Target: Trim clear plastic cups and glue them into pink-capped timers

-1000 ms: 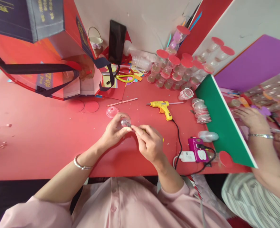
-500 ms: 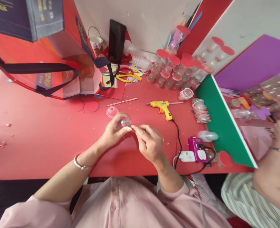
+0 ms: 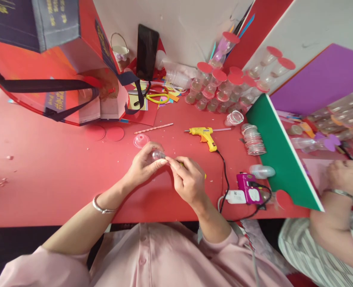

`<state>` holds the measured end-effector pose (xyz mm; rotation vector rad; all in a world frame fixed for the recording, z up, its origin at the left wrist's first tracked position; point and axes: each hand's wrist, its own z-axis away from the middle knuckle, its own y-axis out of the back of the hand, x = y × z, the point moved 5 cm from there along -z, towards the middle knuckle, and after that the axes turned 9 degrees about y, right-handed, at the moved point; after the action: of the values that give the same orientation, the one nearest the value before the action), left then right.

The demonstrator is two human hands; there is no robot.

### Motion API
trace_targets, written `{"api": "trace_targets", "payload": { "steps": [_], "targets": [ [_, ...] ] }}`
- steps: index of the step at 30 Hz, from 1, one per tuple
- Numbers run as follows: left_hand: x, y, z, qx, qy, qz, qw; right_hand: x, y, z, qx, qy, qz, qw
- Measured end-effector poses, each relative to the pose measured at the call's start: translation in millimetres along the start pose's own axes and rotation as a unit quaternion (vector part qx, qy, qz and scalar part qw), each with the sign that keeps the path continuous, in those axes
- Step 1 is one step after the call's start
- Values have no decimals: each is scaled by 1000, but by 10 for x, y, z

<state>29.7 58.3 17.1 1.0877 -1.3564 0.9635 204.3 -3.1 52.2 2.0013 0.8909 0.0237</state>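
Note:
In the head view, my left hand is closed round a small clear plastic dome lid, its thumb and fingers on the rim. My right hand grips what looks like a yellow-handled craft knife, mostly hidden by the fingers. The grey metal tip of this knife meets the dome between the two hands. Just beyond my left fingers, another clear dome lid lies on the red table. A pink-striped straw rests behind it.
A yellow glue gun lies right of my hands, its black cord running to a purple power strip. Stacked clear lids stand by a green divider. A big red bag is back left. A co-worker's hands are at right.
The knife tip has shifted slightly at the dome, and my right hand has moved very little. The co-worker's arm at the right has moved left and both hands have come together.

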Motion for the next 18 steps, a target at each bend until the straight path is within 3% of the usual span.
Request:
{"api": "trace_targets", "payload": {
  "steps": [7, 18],
  "targets": [
    [-32, 58, -14, 29, 22, 21, 999, 30, 11, 4, 11, 2, 20, 1000],
    [-15, 73, -27, 28, 97, 143, 985, -40, 15, -35, 10, 79, 83, 993]
  ]
}}
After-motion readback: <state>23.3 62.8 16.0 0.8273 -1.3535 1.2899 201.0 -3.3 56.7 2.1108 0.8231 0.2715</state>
